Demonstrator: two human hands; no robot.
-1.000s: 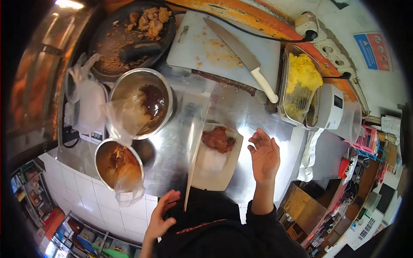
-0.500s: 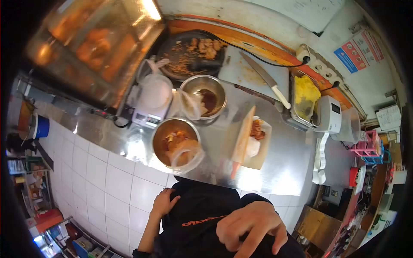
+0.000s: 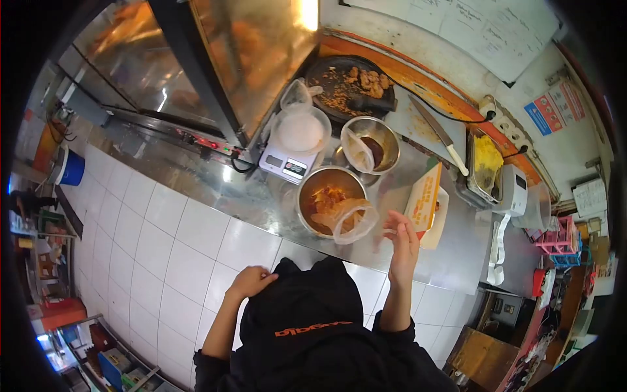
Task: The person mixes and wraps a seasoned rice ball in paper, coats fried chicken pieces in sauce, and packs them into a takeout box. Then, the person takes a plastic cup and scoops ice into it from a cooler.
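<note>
My right hand (image 3: pixel 403 248) is raised at the counter's front edge, fingers stretched out, beside the orange and white lid of a food box (image 3: pixel 434 235). Whether it touches the lid I cannot tell. My left hand (image 3: pixel 251 282) rests against the black clothing at my waist, its fingers curled and partly hidden. Left of my right hand stands a steel bowl (image 3: pixel 307 208) of orange-red food with a plastic bag over its rim. Behind it, a second steel bowl (image 3: pixel 390 142) holds dark sauce and another bag. The box's food is mostly hidden by its lid.
A scale (image 3: pixel 282 164) carries a round white container. Behind are a dark pan (image 3: pixel 333 78) with fried pieces, a knife (image 3: pixel 433 123) on a cutting board and a tray of yellow food (image 3: pixel 486 157). A glass heated cabinet (image 3: pixel 245 59) stands left, a label printer (image 3: pixel 514 189) right.
The view has swung left, showing more of the cabinet. The box's lid has swung from upright to leaning over the food. My right hand dropped toward my body, then rose to the box.
</note>
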